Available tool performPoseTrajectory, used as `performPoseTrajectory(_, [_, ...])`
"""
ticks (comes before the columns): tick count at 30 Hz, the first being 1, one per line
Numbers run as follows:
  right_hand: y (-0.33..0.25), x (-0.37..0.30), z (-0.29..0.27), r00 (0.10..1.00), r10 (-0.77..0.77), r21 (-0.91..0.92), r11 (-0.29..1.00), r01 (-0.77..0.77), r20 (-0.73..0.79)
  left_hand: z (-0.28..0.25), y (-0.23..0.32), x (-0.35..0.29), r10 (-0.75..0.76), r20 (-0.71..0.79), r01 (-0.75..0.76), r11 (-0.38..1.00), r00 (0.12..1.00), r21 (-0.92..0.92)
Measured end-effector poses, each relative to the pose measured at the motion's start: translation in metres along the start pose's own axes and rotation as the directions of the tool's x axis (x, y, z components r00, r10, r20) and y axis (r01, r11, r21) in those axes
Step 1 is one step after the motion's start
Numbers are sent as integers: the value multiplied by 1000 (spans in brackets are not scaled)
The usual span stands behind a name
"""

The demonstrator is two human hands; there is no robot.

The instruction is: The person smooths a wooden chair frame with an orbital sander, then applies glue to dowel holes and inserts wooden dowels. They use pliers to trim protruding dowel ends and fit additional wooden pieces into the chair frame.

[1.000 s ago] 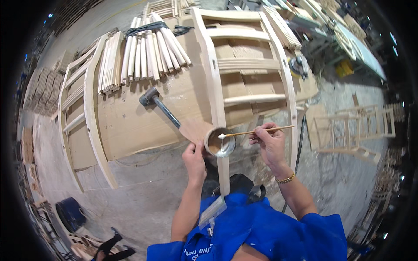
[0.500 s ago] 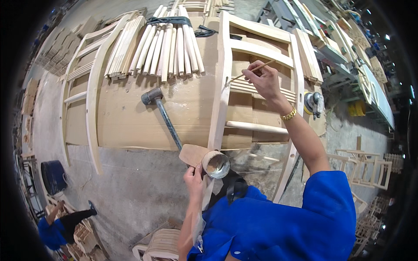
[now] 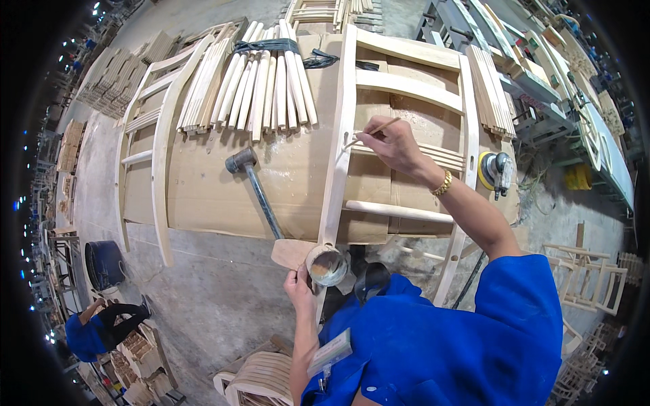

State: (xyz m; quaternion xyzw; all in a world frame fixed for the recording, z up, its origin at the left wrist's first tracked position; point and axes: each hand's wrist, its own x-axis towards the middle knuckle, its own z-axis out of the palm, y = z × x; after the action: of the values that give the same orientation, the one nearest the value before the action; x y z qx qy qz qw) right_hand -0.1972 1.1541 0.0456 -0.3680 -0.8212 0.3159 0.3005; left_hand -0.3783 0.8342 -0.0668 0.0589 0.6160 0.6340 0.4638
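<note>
Over cardboard-covered desk (image 3: 210, 193) | pinched thin stick (image 3: 386, 126) in right fingers (image 3: 374, 132), beside rail slot (image 3: 347, 137) of wooden frame (image 3: 406, 49) lying there | gripped paddle-handled cup (image 3: 312, 258) in left fingers (image 3: 291, 281) | found rungs (image 3: 399, 212) already seated; could not judge work left at slot

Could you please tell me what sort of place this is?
Probably a woodworking workshop, perhaps for furniture: a bare wooden frame, a tied bundle of wooden sticks and a mallet are in view.
</note>
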Motion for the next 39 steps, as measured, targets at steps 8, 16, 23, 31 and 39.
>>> performPoseTrajectory(8, [-6,8,1,1000,5,6,1000,-5,24,-3,-7,3,40,23,-40,999,999,-16])
performPoseTrajectory(16, [3,3,13,992,-83,36,996,87,-96,-1,-3,3,59,27,-59,998,998,21])
performPoseTrajectory(23, [-8,-28,22,973,-188,-33,982,186,-132,-7,-4,9,46,40,-48,998,998,49])
performPoseTrajectory(31, [-37,-46,24,918,282,375,912,-166,-280,-5,22,26,2,162,0,1000,987,-9])
performPoseTrajectory(39, [-88,-103,-19,891,320,676,737,-20,-322,79,89,56,173,277,-242,941,945,236])
